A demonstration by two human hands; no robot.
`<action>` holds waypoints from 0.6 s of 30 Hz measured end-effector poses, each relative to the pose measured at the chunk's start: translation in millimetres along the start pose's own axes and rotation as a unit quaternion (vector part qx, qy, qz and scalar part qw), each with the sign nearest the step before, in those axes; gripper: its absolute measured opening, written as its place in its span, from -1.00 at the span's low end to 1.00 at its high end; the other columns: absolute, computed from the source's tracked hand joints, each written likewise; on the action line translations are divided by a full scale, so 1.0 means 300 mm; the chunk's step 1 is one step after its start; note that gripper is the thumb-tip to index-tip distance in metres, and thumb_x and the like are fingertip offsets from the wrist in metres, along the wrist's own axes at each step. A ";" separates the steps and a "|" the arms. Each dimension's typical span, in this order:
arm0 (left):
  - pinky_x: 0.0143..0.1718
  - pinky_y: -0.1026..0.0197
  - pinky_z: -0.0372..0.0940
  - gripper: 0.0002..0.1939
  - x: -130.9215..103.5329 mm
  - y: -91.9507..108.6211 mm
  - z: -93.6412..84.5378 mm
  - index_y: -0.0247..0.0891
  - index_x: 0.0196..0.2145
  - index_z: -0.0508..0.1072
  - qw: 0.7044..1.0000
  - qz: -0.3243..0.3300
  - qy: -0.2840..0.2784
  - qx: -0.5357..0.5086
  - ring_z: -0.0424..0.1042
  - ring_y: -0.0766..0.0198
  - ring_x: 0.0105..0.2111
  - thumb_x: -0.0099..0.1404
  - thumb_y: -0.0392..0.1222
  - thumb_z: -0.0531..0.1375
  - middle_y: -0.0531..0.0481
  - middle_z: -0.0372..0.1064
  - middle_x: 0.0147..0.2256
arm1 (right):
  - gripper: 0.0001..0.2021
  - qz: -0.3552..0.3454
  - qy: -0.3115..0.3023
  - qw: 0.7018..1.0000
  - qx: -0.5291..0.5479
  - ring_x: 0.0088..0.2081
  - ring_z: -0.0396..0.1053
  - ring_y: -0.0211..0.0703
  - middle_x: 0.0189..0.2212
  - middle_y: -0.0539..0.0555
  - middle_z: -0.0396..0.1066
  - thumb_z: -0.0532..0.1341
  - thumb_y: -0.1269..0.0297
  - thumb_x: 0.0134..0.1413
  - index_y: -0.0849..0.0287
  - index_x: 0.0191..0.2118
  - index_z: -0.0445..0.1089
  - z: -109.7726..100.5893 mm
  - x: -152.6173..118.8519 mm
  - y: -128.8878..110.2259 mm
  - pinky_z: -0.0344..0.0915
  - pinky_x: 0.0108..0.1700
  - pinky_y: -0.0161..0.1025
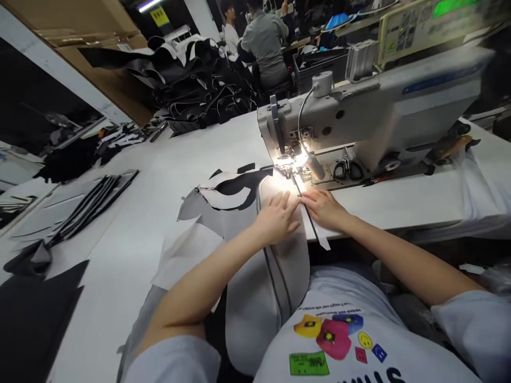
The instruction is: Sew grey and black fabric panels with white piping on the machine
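A light grey fabric piece with a dark zipper-like line point(293, 260) lies under the lit needle area of a sewing machine point(367, 106) and hangs down over the table's front edge. My left hand point(278, 219) rests flat on this fabric, fingers spread, just in front of the needle. Close on its right, my right hand point(326, 210) has its fingers together, gripping a narrow black-and-white strip point(313, 226) that runs up to the presser foot. The thumb of that hand is hidden. Bright lamp glare washes out the needle.
Scissors point(348, 169) lie by the machine's base. Curved grey and black cut pieces point(223, 194) spread left of the needle. Stacked dark panels point(96, 205) sit farther left on the white table point(131, 239). Behind rises a heap of black material point(203, 80); a person point(265, 45) sits beyond.
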State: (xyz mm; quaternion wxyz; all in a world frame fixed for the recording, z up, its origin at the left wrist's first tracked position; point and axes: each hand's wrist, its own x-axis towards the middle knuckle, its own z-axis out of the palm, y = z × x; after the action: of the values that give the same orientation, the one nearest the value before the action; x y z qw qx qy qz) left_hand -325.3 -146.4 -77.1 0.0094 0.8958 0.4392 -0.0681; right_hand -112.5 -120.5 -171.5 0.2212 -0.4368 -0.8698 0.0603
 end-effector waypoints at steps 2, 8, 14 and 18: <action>0.28 -0.35 -0.14 -0.28 -0.027 -0.070 0.065 -0.19 0.37 0.02 0.995 -0.020 -0.097 0.021 -0.18 -0.17 0.37 0.38 0.15 0.09 -0.26 -0.18 0.39 | -0.64 -0.011 -0.010 1.000 0.018 0.04 0.28 0.00 -0.01 0.20 0.41 0.02 0.47 0.24 0.15 0.05 0.43 -0.007 -0.007 0.004 0.14 0.11 -0.04; 0.23 -0.43 -0.12 -0.23 -0.064 -0.183 0.056 -0.36 0.32 0.12 0.985 0.027 -0.122 0.120 0.04 -0.27 0.28 0.31 0.14 0.17 -0.41 0.07 0.28 | -0.65 -0.033 -0.013 0.999 -0.002 0.01 0.30 0.04 -0.05 0.21 0.42 0.04 0.43 0.26 0.17 0.07 0.42 -0.006 -0.009 -0.009 0.18 0.04 -0.04; -0.30 0.09 0.24 -0.77 0.054 0.068 0.079 -0.35 -0.23 0.49 0.933 0.343 -0.033 0.103 0.42 0.11 -0.32 0.40 -0.32 0.02 -0.19 0.44 -0.31 | -0.65 -0.044 0.014 0.999 -0.005 0.20 0.19 0.01 0.19 0.16 0.30 0.01 0.44 0.29 0.16 0.09 0.40 0.003 -0.004 -0.002 0.10 0.16 -0.04; -0.19 0.10 0.21 -0.81 -0.042 0.099 0.221 -0.25 -0.32 0.50 0.821 0.571 0.017 0.005 0.40 0.16 -0.25 0.39 -0.28 0.09 -0.13 0.47 -0.29 | -0.60 -0.042 -0.001 0.999 0.025 0.05 0.30 -0.05 0.04 0.13 0.41 0.02 0.53 0.22 0.12 0.06 0.43 -0.010 -0.011 0.006 0.17 0.08 -0.10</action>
State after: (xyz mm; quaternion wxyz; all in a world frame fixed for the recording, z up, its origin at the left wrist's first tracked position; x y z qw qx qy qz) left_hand -317.0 -179.7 -142.3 0.0345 0.9872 -0.1512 -0.0375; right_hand -108.2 -122.4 -170.4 0.2333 -0.3942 -0.8859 0.0736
